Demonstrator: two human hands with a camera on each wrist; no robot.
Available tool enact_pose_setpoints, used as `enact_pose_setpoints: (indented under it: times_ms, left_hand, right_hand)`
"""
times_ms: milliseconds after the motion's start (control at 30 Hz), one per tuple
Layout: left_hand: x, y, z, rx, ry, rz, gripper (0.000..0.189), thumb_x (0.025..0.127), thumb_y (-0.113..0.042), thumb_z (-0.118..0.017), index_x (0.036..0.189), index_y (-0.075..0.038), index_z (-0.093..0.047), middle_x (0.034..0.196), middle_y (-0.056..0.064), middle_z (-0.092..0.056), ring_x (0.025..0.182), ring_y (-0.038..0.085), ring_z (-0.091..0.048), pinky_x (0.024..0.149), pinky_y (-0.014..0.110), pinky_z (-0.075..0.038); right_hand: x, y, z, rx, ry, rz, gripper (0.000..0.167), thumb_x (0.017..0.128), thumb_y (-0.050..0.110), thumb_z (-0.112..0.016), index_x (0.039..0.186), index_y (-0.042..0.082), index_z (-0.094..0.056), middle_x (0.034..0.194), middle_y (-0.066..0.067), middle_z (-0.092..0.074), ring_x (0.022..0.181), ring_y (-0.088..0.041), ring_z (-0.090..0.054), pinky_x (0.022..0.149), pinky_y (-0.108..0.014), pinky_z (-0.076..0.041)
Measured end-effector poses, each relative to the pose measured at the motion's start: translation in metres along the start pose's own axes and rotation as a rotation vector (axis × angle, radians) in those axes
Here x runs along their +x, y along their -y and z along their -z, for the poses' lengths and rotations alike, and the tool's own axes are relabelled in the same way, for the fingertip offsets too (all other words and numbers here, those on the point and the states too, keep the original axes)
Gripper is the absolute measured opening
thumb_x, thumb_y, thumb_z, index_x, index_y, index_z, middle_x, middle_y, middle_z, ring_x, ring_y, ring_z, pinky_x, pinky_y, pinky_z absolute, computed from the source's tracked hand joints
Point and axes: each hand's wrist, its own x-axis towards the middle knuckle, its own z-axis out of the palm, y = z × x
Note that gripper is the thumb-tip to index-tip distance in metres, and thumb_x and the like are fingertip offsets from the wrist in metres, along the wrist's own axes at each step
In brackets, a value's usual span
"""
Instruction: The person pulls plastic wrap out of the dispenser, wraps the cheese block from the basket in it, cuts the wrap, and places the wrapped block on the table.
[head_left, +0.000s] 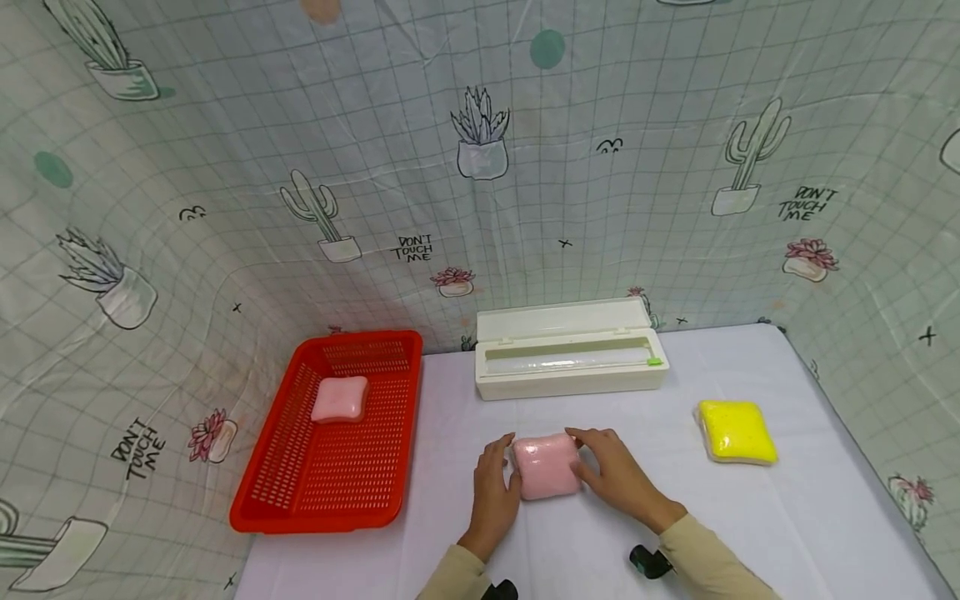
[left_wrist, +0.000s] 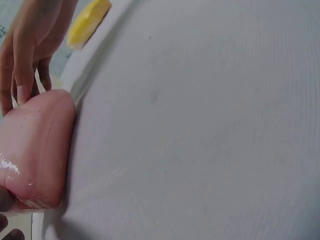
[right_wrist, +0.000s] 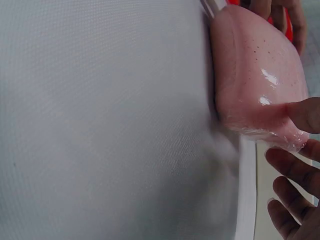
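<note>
A pink, puffy square block (head_left: 547, 467) wrapped in clear film rests on the white cloth between both hands. My left hand (head_left: 495, 492) holds its left side, thumb along the edge and fingertips near the far left corner. On the other side, my right hand (head_left: 618, 475) pinches the right edge, its thumb (right_wrist: 305, 114) pressed on the wrapped face and the other fingers (right_wrist: 292, 170) beyond the edge. Film bunches along that edge of the pink block (right_wrist: 262, 75) in the right wrist view. The left wrist view shows only part of the block (left_wrist: 37, 145).
A red perforated basket (head_left: 408, 450) stands at left, holding another pink block (head_left: 340, 399). Behind the hands lies a white cling film dispenser (head_left: 570, 385), lid raised, with a green slider. A yellow wrapped block (head_left: 737, 432) sits at right. Patterned curtains (head_left: 525, 208) surround the table.
</note>
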Motion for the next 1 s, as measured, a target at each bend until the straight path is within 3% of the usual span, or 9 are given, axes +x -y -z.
enact_pose_setpoints:
  times_ms: [133,267,433,533,633,733,1000]
  left_hand:
    - [0.004,0.002,0.000,0.116,-0.063,-0.102,0.051,0.089,0.011,-0.071,0.137,-0.006,-0.063,0.131,0.008,-0.065,0.115,0.027,-0.060,0.092,0.042,-0.045]
    - [0.005,0.004,0.005,0.151,-0.042,-0.158,0.045,0.090,0.012,-0.069,0.132,-0.004,-0.065,0.130,0.009,-0.070,0.117,0.028,-0.062,0.096,0.045,-0.046]
    - [0.006,0.007,0.012,0.180,0.127,-0.138,0.047,0.096,-0.005,-0.069,0.142,-0.002,-0.060,0.145,0.014,-0.063,0.128,0.030,-0.057,0.105,0.049,-0.042]
    - [0.009,0.013,0.011,0.226,0.253,-0.102,0.067,0.093,-0.025,-0.078,0.151,-0.004,-0.052,0.157,0.013,-0.053,0.138,0.031,-0.051,0.110,0.051,-0.039]
    - [0.010,0.019,0.009,0.275,0.318,-0.101,0.085,0.086,-0.033,-0.087,0.156,-0.006,-0.047,0.162,0.014,-0.046,0.142,0.033,-0.046,0.112,0.052,-0.037]
    - [0.009,0.020,0.008,0.294,0.314,-0.118,0.085,0.086,-0.029,-0.089,0.156,-0.006,-0.047,0.161,0.014,-0.046,0.142,0.033,-0.046,0.112,0.051,-0.038]
    - [0.007,0.008,0.005,0.354,0.223,-0.186,0.075,0.084,-0.027,-0.091,0.147,-0.005,-0.057,0.146,0.010,-0.060,0.130,0.028,-0.053,0.105,0.046,-0.041]
  right_hand:
    - [-0.001,0.000,-0.001,-0.007,0.049,-0.018,0.058,0.089,0.007,-0.082,0.143,-0.002,-0.061,0.117,-0.004,-0.070,0.108,-0.023,-0.059,0.094,-0.046,-0.052]
    - [-0.003,-0.002,-0.001,-0.024,0.099,-0.029,0.069,0.085,0.015,-0.088,0.145,-0.003,-0.059,0.123,-0.006,-0.070,0.112,-0.026,-0.059,0.096,-0.048,-0.051]
    - [-0.004,-0.004,-0.001,-0.089,0.137,0.023,0.085,0.075,0.021,-0.097,0.145,-0.005,-0.057,0.127,-0.011,-0.068,0.114,-0.032,-0.059,0.098,-0.051,-0.051]
    - [-0.004,-0.005,-0.001,-0.108,0.149,0.034,0.089,0.072,0.020,-0.098,0.146,-0.006,-0.056,0.130,-0.016,-0.065,0.118,-0.036,-0.059,0.101,-0.055,-0.050]
    - [-0.003,-0.004,-0.004,-0.110,0.151,0.030,0.088,0.073,0.017,-0.098,0.145,-0.008,-0.054,0.136,-0.020,-0.063,0.123,-0.039,-0.058,0.104,-0.057,-0.049]
    - [-0.002,-0.003,-0.007,-0.106,0.146,0.021,0.086,0.074,0.015,-0.096,0.145,-0.009,-0.054,0.138,-0.021,-0.064,0.125,-0.040,-0.058,0.106,-0.057,-0.048]
    - [-0.006,-0.005,-0.002,-0.088,0.128,-0.016,0.080,0.077,0.014,-0.094,0.144,-0.006,-0.056,0.138,-0.017,-0.065,0.124,-0.036,-0.058,0.104,-0.055,-0.049]
